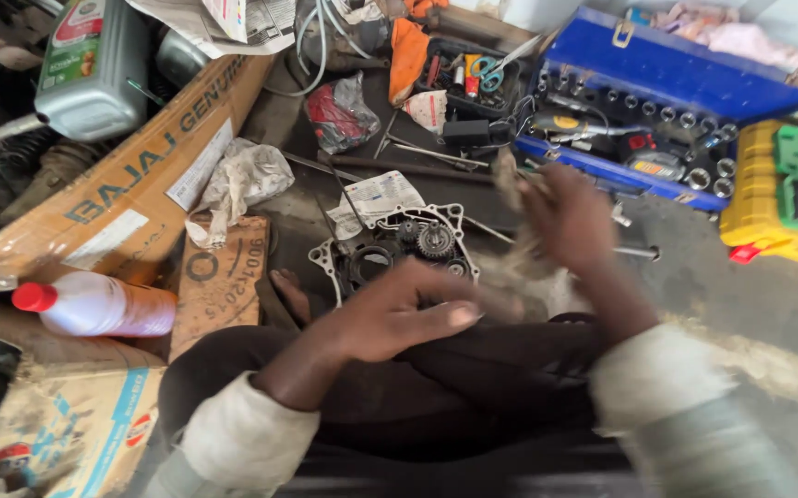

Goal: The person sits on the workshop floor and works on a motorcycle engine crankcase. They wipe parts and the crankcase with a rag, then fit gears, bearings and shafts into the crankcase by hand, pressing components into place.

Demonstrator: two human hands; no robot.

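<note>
A cluttered workshop floor point(694, 277), grey and oily, fills the frame. At centre lies an open engine case point(399, 244) with small gears showing, just above the seated person's knees. The left hand point(390, 314), lower centre, is loosely curled with the thumb out, resting beside the case; it seems to hold nothing. The right hand point(570, 217), right of centre, is blurred in motion around a pale rag point(519, 249); whether it grips it I cannot tell. A blue socket box point(657, 101) sits upper right, a cardboard box point(131, 184) left. Judging from this, wiping goes best with the case steadied and grit kept off the gears.
</note>
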